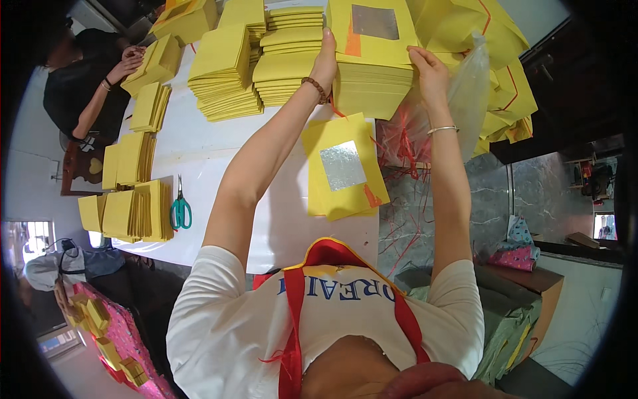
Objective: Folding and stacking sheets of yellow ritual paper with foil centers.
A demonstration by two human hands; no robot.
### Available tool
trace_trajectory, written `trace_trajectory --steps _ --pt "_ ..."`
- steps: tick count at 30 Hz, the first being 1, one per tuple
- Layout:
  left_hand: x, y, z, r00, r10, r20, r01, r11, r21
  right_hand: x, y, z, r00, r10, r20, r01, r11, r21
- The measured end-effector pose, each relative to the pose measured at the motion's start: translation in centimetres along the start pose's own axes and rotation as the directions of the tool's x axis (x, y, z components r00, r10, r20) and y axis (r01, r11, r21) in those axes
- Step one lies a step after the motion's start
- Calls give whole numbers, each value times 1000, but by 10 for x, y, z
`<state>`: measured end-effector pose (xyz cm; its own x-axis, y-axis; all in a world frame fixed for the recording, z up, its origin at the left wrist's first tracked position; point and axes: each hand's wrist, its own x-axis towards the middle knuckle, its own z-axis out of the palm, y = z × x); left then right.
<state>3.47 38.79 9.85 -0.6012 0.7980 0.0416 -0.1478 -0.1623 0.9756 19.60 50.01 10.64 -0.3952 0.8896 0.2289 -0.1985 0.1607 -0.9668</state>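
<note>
A tall stack of yellow paper packets (372, 90) stands at the far side of the table, its top packet bearing a silver rectangle and an orange mark. My left hand (325, 63) holds the stack's left side, fingers pointing away and partly hidden. At the right edge, my right hand (432, 74) is closed, thumb and fingers pinching near the top packet's corner. Closer to me lie a few loose yellow packets (342, 193), overlapping askew, the upper one with a silver panel (343, 166) and an orange patch. Red string trails beside them.
More yellow stacks (222, 73) fill the far left. Teal-handled scissors (180, 209) lie near smaller bundles (126, 213). A co-worker's hands (129, 63) rest on a yellow bundle. Clear plastic (470, 100) and large yellow bundles (508, 86) stand at right. Red strings (405, 146) hang over the table edge.
</note>
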Motion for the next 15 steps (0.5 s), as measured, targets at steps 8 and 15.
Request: trace_trajectory --steps 8,15 --pt "6 5 -9 991 103 81 -108 992 60 8 4 -18 999 47 23 -48 999 23" --pt "14 2 -9 991 120 62 -120 993 3 7 12 -11 998 27 -59 -25 999 43"
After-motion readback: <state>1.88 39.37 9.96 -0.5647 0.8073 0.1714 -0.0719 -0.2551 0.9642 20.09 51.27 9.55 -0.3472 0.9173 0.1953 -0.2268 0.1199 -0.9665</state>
